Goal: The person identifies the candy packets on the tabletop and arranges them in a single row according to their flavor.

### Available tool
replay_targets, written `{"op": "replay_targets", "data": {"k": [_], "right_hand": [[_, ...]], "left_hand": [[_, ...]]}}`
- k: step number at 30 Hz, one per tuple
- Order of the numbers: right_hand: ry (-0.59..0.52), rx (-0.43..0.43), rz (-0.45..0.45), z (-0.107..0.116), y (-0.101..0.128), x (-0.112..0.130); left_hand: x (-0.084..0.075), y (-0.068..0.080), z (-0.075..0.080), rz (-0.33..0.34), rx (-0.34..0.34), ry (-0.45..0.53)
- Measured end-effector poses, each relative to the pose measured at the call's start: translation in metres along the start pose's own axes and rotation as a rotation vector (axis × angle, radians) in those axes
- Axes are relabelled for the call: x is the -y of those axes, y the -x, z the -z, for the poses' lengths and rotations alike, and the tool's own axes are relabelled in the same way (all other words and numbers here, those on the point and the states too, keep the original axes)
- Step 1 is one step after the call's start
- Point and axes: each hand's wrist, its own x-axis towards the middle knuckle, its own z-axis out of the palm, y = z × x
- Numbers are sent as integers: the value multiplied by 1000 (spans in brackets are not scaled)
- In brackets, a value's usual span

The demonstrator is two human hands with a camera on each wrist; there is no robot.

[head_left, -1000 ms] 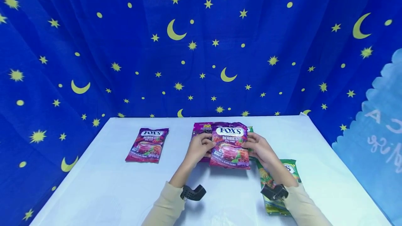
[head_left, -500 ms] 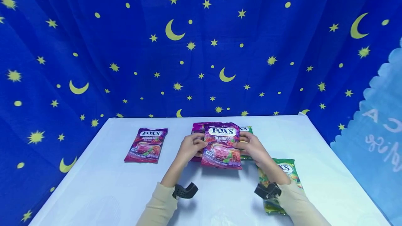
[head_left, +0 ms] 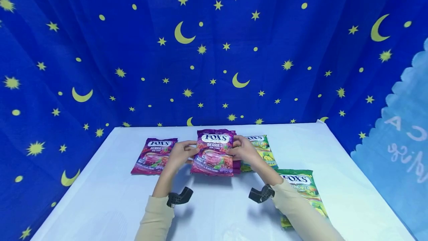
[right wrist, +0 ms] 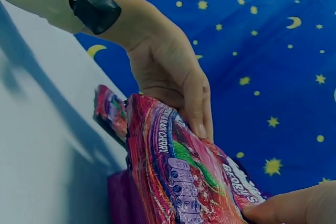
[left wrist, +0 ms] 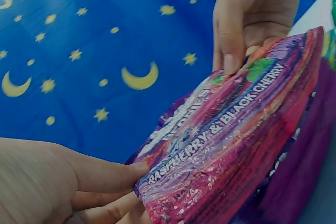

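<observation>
Both hands hold a purple-and-pink bag of Fox's Berries candy (head_left: 214,155) above the table, its printed front tilted up. My left hand (head_left: 180,154) pinches its left edge, thumb on the front. On the opposite edge, my right hand (head_left: 245,149) pinches it the same way. The left wrist view shows the left thumb (left wrist: 137,170) on the wrapper near a corner. Another magenta bag (head_left: 237,165) lies behind and below the held one, mostly hidden by it. A second Fox's Berries bag (head_left: 155,156) lies flat, just left of my left hand.
A green Fox's Spring Tea bag (head_left: 260,151) lies behind my right wrist. Nearer, another green Fox's bag (head_left: 301,190) is partly covered by the right forearm. The white table (head_left: 100,196) ends at a blue moon-and-star curtain (head_left: 214,58).
Both hands have carried the berries bag leftward, from in front of the rear green bag to over the magenta one. The rear green bag now shows much more. The grip has stayed.
</observation>
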Motion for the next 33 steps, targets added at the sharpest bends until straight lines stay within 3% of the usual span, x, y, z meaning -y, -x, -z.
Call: {"op": "replay_targets", "data": {"k": [7, 18, 23, 27, 33], "right_hand": [[-37, 72, 41, -25, -10, 10], [-74, 146, 147, -66, -25, 23], [95, 143, 217, -82, -30, 29], [262, 135, 246, -93, -34, 32], [529, 101, 271, -109, -39, 34]], "left_hand": [[6, -1, 25, 34, -65, -75], [14, 0, 54, 112, -244, -174], [18, -1, 62, 91, -328, -194], [25, -4, 63, 61, -405, -265], [41, -9, 63, 31, -437, -343]]}}
